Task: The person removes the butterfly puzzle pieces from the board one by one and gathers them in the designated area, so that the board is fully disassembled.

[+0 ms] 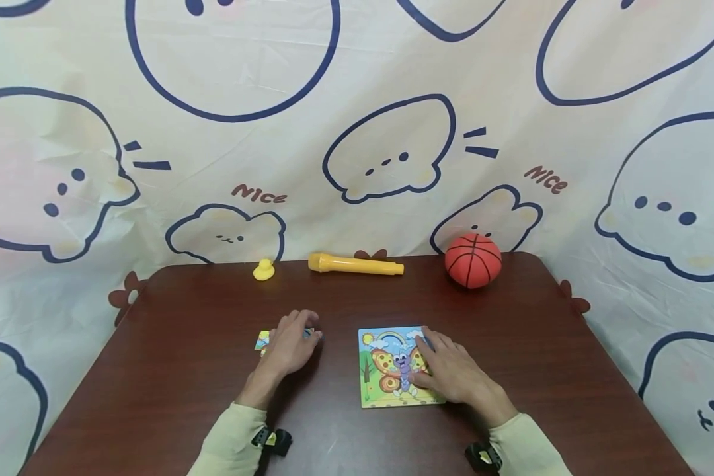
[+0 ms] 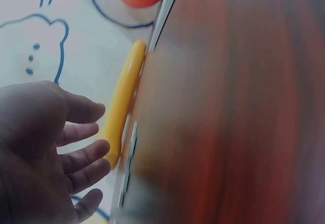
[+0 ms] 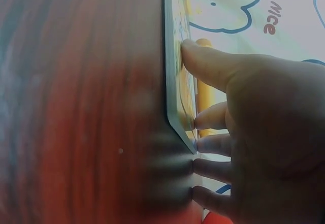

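Observation:
A square picture puzzle board (image 1: 383,390) with a butterfly on it lies flat on the table. My right hand (image 1: 455,370) rests on its right side. In the right wrist view, the thumb (image 3: 208,64) touches the board's face, and some fingertips reach past its edge. Left of the board, my left hand (image 1: 290,345) is over small colourful flat pieces (image 1: 262,340), mostly hidden beneath it. The left wrist view shows this hand's fingers (image 2: 84,158) loosely bent, nothing between them; thin pieces (image 2: 129,163) appear edge-on beside them.
Along the back edge of the dark brown table (image 1: 172,370) are a small yellow rubber duck (image 1: 264,270), a yellow toy microphone (image 1: 357,264) and a red basketball (image 1: 473,260). A cloth (image 1: 297,152) with cartoon drawings hangs behind and beside the table.

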Demonstrator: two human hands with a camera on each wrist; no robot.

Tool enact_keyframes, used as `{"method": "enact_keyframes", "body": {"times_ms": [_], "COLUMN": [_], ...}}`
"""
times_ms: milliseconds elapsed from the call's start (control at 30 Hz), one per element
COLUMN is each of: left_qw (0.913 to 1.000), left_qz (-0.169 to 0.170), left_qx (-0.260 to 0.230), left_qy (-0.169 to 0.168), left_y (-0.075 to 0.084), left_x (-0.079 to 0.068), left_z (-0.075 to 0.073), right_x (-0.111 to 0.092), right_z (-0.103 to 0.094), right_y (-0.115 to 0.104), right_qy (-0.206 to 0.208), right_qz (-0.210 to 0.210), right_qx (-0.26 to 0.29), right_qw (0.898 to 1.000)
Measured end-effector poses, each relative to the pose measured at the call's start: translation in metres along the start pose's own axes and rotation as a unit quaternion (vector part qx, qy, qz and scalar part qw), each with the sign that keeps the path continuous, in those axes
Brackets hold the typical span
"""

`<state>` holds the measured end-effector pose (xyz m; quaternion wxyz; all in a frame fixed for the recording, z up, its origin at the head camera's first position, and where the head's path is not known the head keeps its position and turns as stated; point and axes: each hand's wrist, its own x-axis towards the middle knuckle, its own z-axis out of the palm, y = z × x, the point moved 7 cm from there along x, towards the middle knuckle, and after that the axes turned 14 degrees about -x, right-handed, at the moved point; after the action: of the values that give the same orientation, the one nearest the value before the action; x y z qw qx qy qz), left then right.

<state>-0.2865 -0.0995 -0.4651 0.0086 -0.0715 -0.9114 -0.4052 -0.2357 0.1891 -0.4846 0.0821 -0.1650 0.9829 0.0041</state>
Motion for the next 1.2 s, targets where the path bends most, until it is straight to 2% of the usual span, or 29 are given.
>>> {"method": "enact_keyframes", "body": {"times_ms": [233, 700, 900, 1200], "left_qw": [0.9998, 0.9944, 0.9920, 0.9898], "left_qz": [0.017, 0.077, 0.079, 0.089], "left_qx": [-0.001, 0.018, 0.015, 0.019], "left_qy": [-0.006, -0.071, -0.097, -0.110], "left_y": [0.026, 0.075, 0.086, 0.096], "left_x": [-0.004, -0.005, -0.004, -0.002], "left_z": [0.027, 0.078, 0.096, 0.113], "right_x": [-0.001, -0.003, -0.001, -0.001], "right_z": [0.000, 0.000, 0.001, 0.000], "right_y": [0.004, 0.019, 0.021, 0.021], "right_qy": [-0.004, -0.017, -0.031, -0.025], "right_qz": [0.007, 0.037, 0.039, 0.040], "right_qx": [0.026, 0.021, 0.017, 0.011], "right_qw": [1.000, 0.999, 0.999, 0.999]}}
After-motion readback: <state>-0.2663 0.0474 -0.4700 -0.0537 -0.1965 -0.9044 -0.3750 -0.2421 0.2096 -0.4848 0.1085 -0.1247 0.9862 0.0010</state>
